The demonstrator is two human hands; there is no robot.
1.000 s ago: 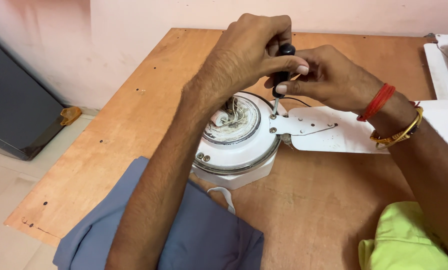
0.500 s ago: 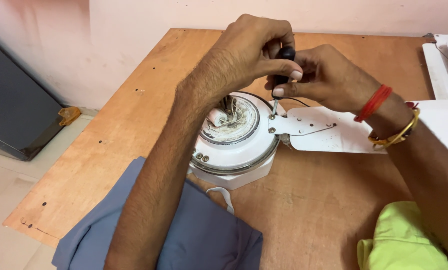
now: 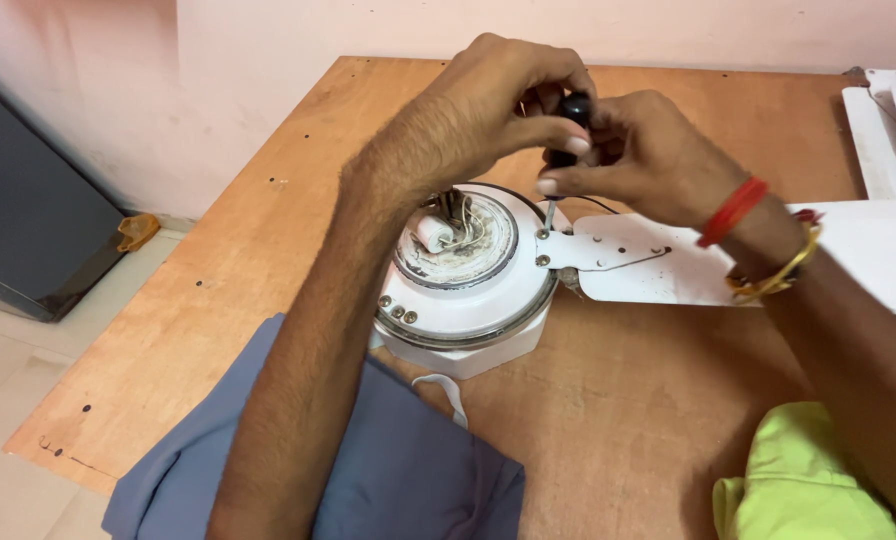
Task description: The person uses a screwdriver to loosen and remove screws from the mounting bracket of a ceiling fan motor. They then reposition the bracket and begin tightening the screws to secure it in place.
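Barely shifted, both hands [image 3: 488, 110] [image 3: 638, 150] grip the screwdriver [image 3: 571, 125], fingers closed around its handle.

Brown wooden table [image 3: 268, 260], white fan motor [image 3: 465, 300], fan blade [image 3: 668, 262], blue cloth [image 3: 398, 470] on it

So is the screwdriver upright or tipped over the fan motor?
Upright: the screwdriver, held by both hands, points straight down at the blade bracket.

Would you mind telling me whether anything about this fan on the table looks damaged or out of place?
Yes: the fan motor lies opened on the wooden table, and its middle looks grimy, with loose wires sticking up. Only one blade is fixed on; others lie apart. Both hands, left and right, hold a screwdriver at the bracket.
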